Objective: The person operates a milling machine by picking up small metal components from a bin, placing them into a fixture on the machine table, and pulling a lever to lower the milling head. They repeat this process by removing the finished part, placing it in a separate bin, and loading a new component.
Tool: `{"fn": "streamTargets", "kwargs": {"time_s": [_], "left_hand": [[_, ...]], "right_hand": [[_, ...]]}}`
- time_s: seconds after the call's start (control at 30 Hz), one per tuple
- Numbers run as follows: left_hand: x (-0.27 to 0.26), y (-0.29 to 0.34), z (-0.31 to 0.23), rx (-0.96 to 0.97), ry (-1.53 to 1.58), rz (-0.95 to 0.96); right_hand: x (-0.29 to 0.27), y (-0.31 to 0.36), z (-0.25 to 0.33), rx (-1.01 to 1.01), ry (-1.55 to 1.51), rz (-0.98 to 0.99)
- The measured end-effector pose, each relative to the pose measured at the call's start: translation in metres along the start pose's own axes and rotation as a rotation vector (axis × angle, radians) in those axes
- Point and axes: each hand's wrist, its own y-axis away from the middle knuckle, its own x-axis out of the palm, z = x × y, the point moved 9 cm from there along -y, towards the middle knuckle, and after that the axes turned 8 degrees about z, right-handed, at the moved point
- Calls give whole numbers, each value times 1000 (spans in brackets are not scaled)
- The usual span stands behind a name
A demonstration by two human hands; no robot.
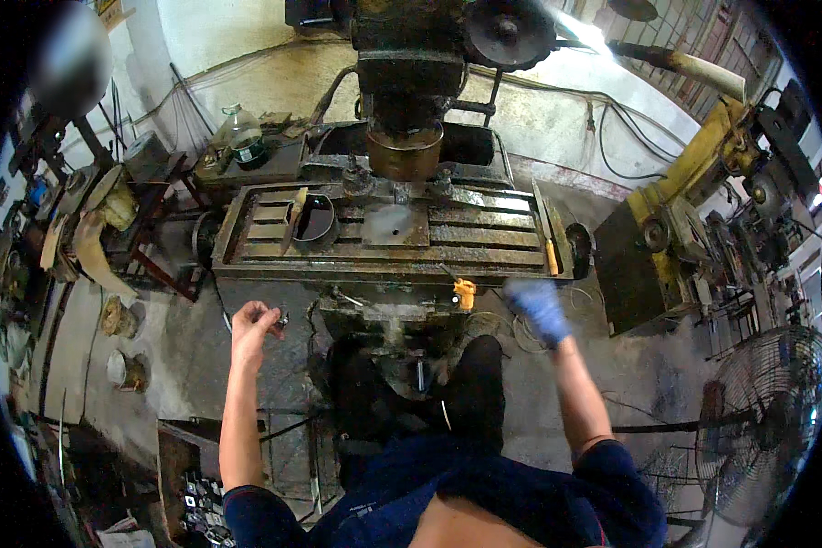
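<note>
My left hand (255, 331) is bare and raised at the near left of the machine table (388, 266). Thumb and fingers pinch a small shiny metal part (284, 320). My right hand (537, 309), in a blue glove, is off the table's near right corner, its fingers smeared by motion. Nearest to it are a yellow tool (464, 294) at the table's front edge and a file with a yellow handle (551, 257) lying along the right end. A flat metal plate (411, 232) rests on the slotted table under the machine's head (405, 151).
A round pot of dark liquid (316, 219), with a brush in it, stands on the table's left. A large bottle (245, 137) is behind it. A fan (763, 411) stands at right, a dark cabinet (632, 265) beyond the table. A box of small metal parts (205, 511) is low at left.
</note>
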Motion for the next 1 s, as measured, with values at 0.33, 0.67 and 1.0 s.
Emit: {"fn": "streamTargets", "kwargs": {"time_s": [0.33, 0.67, 1.0], "left_hand": [[19, 8, -17, 29, 0, -8], [3, 23, -16, 22, 26, -5], [44, 9, -10, 16, 64, 80]], "right_hand": [[145, -19, -203, 542, -486, -92], [47, -7, -12, 54, 54, -400], [78, -90, 56, 386, 762, 324]]}}
